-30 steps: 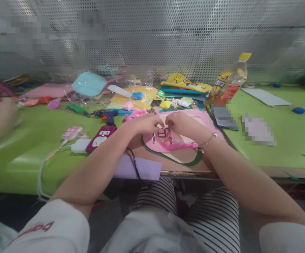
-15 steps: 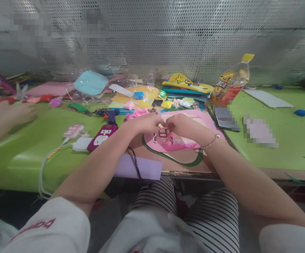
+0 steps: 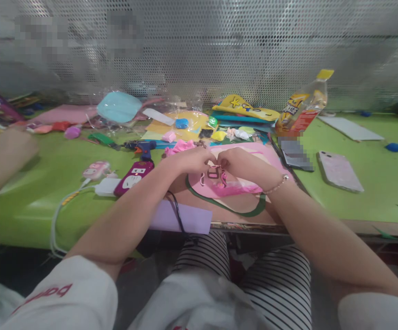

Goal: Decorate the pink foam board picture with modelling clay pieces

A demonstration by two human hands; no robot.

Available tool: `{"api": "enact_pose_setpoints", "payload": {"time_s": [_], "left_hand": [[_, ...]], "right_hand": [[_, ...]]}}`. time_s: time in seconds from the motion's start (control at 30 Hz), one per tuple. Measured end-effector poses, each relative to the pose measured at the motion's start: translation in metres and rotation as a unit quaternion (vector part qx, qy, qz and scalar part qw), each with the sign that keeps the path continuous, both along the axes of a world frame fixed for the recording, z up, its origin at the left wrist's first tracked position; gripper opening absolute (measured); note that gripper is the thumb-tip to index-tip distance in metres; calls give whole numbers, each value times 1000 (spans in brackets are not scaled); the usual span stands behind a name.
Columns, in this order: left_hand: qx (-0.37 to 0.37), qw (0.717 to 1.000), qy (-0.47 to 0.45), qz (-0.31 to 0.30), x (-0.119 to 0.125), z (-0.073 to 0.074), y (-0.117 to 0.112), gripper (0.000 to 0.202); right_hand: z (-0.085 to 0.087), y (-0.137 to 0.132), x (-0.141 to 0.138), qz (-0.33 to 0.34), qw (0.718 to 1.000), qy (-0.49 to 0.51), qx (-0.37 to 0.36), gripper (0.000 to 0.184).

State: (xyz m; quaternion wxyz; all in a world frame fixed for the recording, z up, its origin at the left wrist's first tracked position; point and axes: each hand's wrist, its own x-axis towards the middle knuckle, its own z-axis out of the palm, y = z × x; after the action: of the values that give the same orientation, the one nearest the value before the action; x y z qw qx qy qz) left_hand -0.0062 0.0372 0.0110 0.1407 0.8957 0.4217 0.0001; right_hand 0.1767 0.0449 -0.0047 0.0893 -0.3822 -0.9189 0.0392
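My left hand and my right hand meet fingertip to fingertip over a pink foam sheet with a green outline. Both pinch one tiny pale piece between them, too small to name. Small dark cut-out shapes lie on the pink sheet just under my fingers. A bracelet circles my right wrist.
A blue glue gun, a purple power strip and white charger lie left of my hands. Foam scraps, a yellow foam shape and a drink bottle sit behind. A phone lies right. Another person's hand rests far left.
My hands stay pinched together in the same spot. The other person's hand at the far left has shifted about on the green table.
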Motion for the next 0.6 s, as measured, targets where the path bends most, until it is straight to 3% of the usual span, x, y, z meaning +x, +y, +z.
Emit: {"api": "enact_pose_setpoints", "payload": {"time_s": [0.3, 0.6], "left_hand": [[-27, 1000, 2, -1, 3, 5, -6, 33], [-16, 1000, 19, -15, 3, 0, -2, 36]], "right_hand": [[-7, 6, 1, -4, 1000, -12, 27, 15], [-4, 0, 0, -11, 999, -4, 52, 10]]}}
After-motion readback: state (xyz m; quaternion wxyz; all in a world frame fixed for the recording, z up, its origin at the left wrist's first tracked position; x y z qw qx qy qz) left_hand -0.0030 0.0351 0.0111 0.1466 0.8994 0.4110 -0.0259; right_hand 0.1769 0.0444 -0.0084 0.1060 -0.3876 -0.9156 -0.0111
